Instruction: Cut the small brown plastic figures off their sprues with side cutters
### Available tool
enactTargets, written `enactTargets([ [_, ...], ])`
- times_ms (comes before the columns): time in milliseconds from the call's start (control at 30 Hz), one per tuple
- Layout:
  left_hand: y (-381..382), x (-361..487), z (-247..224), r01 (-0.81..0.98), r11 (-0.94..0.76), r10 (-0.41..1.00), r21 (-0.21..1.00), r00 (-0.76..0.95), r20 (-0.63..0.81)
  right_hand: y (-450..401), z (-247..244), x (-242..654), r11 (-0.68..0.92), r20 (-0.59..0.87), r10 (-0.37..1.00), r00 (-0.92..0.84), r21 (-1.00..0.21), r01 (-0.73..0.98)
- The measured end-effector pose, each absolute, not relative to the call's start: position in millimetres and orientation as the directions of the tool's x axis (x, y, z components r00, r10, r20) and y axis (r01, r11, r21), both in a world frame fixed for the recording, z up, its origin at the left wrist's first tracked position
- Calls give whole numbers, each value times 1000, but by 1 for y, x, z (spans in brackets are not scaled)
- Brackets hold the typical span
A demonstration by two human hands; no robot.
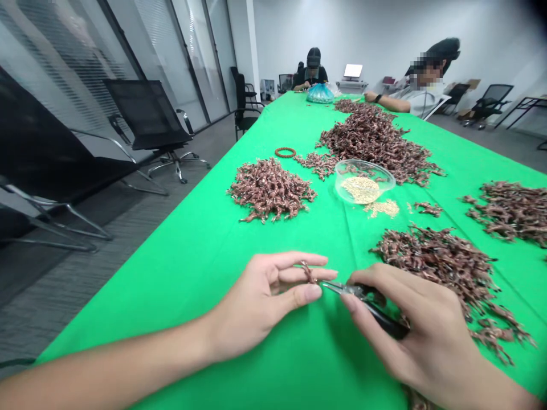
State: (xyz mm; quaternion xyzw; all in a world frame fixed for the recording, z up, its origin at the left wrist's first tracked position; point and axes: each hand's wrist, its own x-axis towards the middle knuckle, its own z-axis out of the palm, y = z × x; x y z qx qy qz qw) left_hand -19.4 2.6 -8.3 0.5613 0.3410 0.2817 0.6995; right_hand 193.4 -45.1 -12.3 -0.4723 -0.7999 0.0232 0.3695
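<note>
Between the thumb and fingers of my left hand (273, 290) is a small brown figurine (308, 274), branching and thin-limbed. My right hand (421, 319) grips a pair of pliers (384, 320) with black handles, its slim metal jaws pointing left. The jaw tips (331, 285) are right at the figurine's lower end; whether they clamp it I cannot tell. Just beyond my right hand lies a heap of similar brown figurines (436, 262). Farther off, a clear plastic bowl (387, 185) holds small pale gold pieces, with more gold pieces (387, 208) spilled beside it.
The green-covered table (192, 273) carries more figurine heaps at the left (271, 191), back (376, 139) and right (517, 210). A brown beaded bracelet (285, 152) lies near a heap. Two people sit farther along, near a blue plastic bag (319, 94). Black chairs (145, 117) stand at left.
</note>
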Motion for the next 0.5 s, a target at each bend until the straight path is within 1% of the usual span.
enactTargets([
  [67,4,-19,-9,-47,312,725,949,657,-206,-45,-15,196,612,667,644,-375,-155,776],
  [100,4,-19,-9,-58,338,706,939,675,-213,-45,-16,198,620,689,598,-411,-72,781],
  [133,4,-19,-10,-67,353,693,933,688,-213,-45,-18,199,622,697,569,-436,-18,783],
  [333,3,-21,-8,-82,374,661,924,722,-204,-47,-23,206,631,726,467,-505,126,765],
  [500,3,-23,-8,-78,376,648,923,735,-202,-46,-23,208,634,722,438,-536,175,754],
])
